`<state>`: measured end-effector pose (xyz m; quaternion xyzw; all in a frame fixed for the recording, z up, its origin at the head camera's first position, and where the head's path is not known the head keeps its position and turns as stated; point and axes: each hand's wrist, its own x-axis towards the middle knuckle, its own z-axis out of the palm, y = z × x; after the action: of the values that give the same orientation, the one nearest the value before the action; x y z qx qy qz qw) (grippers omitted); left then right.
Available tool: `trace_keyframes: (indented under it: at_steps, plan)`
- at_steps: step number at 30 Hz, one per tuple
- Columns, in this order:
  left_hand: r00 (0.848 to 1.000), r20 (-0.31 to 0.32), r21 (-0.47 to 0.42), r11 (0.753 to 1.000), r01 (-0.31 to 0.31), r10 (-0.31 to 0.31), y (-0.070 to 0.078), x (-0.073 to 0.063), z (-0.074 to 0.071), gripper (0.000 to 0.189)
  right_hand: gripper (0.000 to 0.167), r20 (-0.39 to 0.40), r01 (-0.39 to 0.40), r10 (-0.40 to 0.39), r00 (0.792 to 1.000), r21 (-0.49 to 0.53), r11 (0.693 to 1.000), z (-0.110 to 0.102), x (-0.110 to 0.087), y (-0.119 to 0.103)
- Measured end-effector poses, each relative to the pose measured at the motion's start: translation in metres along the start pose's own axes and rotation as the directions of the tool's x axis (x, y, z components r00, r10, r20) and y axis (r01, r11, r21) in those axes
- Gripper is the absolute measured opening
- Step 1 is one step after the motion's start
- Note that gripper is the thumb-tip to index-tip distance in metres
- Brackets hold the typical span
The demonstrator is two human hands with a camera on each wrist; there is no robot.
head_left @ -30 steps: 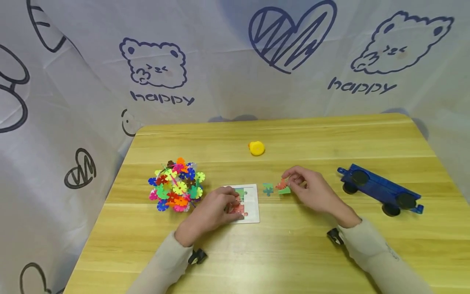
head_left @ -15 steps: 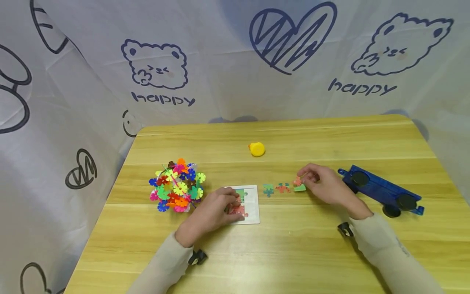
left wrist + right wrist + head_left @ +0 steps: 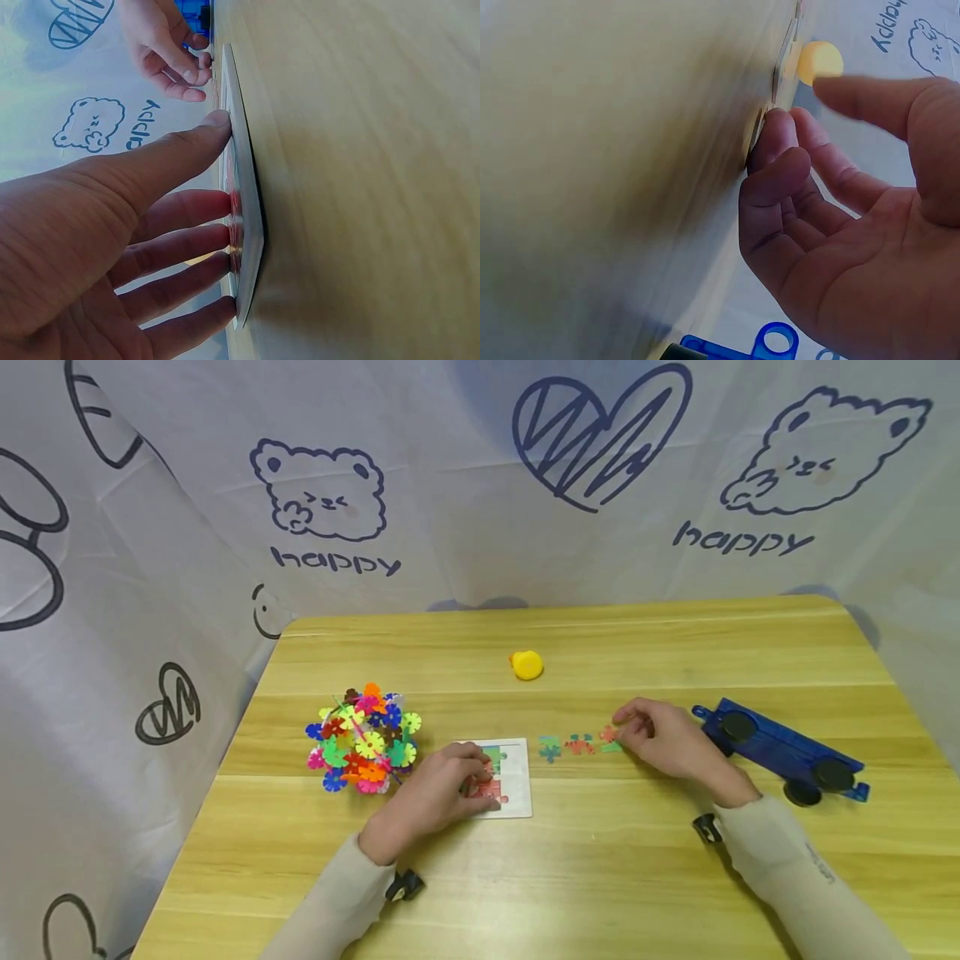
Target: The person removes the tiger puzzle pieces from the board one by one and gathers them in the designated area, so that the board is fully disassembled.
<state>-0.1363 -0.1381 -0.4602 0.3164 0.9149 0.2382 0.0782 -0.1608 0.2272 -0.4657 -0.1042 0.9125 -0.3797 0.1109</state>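
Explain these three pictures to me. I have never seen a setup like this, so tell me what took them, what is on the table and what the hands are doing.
A person wears three cameras: one on the head, one on each wrist. The head view looks down at a wooden table. The left hand rests with straight fingers on a white puzzle board; the left wrist view shows the same board edge-on. The right hand touches a small puzzle piece lying on the table with its fingertips; whether it pinches it I cannot tell. Two more loose pieces lie between it and the board. Also there: a ball of colourful plastic flakes, a yellow toy and a blue toy vehicle.
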Motion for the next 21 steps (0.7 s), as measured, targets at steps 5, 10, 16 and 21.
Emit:
trace_keyframes:
  at_steps: [5,10,16,21]
  plan:
    - [1.000,-0.003,0.001,1.000,-0.002,0.002,0.0002,-0.0007,-0.0001,0.030,0.028,0.013,0.009,-0.008,1.000,-0.034,0.999,0.0026,-0.0015,-0.0020]
    - [1.000,-0.021,0.016,1.000,-0.018,0.018,-0.0006,-0.0008,0.0008,0.028,0.028,0.010,0.000,0.001,1.000,-0.084,0.996,0.0043,-0.0023,-0.0051]
    - [0.999,-0.042,0.033,0.999,-0.032,0.033,-0.0024,-0.0007,0.0019,0.031,0.024,-0.009,0.004,-0.005,1.000,-0.118,0.993,0.0056,-0.0051,-0.0069]
    - [0.998,-0.045,0.056,0.998,-0.041,0.043,-0.0032,-0.0031,0.0038,0.034,0.030,-0.032,0.017,-0.022,0.999,-0.149,0.989,0.0068,-0.0062,-0.0076]
